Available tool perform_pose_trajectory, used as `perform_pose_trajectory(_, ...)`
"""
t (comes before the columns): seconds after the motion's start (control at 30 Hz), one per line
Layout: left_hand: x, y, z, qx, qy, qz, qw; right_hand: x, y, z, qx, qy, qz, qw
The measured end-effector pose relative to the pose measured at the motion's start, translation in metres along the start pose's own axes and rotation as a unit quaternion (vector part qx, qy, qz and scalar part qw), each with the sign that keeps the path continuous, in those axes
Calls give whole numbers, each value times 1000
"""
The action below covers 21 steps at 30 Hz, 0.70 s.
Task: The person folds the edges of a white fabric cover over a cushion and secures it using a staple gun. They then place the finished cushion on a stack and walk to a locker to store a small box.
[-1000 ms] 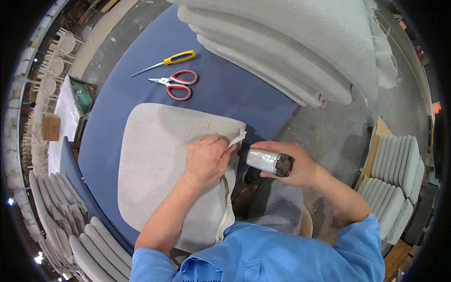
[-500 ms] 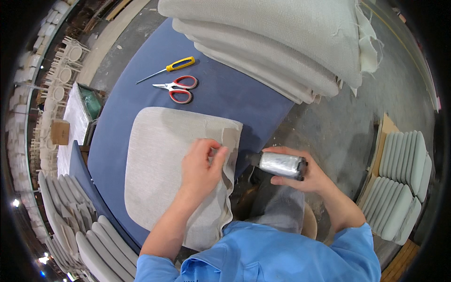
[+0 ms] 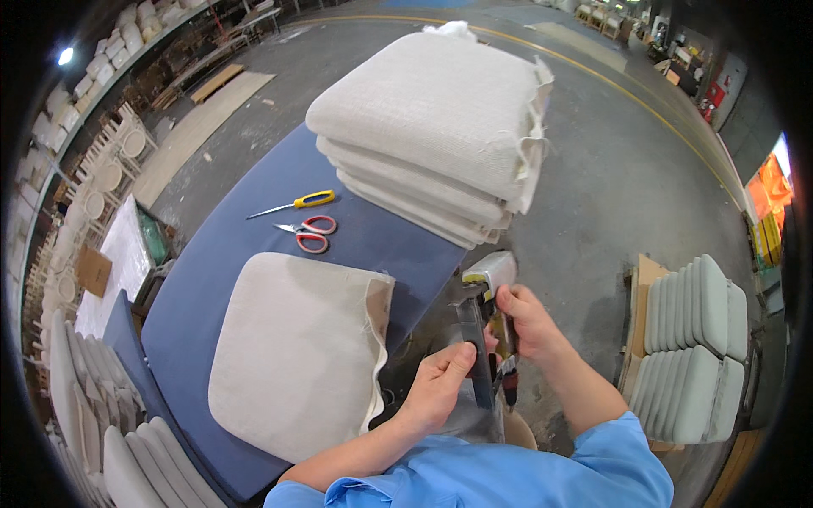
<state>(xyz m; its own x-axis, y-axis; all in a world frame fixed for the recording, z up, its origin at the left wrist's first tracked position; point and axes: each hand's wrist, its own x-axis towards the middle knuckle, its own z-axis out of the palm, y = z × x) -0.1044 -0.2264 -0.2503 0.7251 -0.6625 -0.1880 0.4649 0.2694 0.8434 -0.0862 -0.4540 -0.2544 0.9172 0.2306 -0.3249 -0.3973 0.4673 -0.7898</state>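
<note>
A staple gun [image 3: 495, 269] with a silvery head is held up beyond the table's right edge. My right hand [image 3: 532, 326] is wrapped round its handle. The fingers of my left hand [image 3: 442, 383] are closed on the long dark magazine of the same tool, thumb on top. To the left, a seat cushion [image 3: 288, 347] in pale grey fabric lies on the blue padded table [image 3: 190, 245], its loose fabric edge curling up on the right side. Above it on the table are red-handled scissors [image 3: 312, 234] and a yellow-handled screwdriver [image 3: 296, 203].
Covered cushions are piled in a tall stack [image 3: 423, 110] at the table's far end. More grey cushions [image 3: 690, 339] stand packed at the right, and others [image 3: 152, 457] at the lower left. A cardboard box [image 3: 93, 271] and pale chair frames [image 3: 110, 173] are farther left.
My left hand has left the cushion's fabric edge and now grips the staple gun's magazine. My right hand has turned the tool upright. The view has tilted up, showing more floor.
</note>
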Motion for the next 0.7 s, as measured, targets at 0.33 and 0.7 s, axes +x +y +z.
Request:
perform_pose_trajectory(0.33, -38, -8, 58, -15, -25, -11, 1000, -22, 39, -15, 172, 32, -16, 984)
perform_pose_trajectory(0.7, -100, -27, 12, 477, -99, 73, 871, -24, 0, -50, 59, 64, -172, 981)
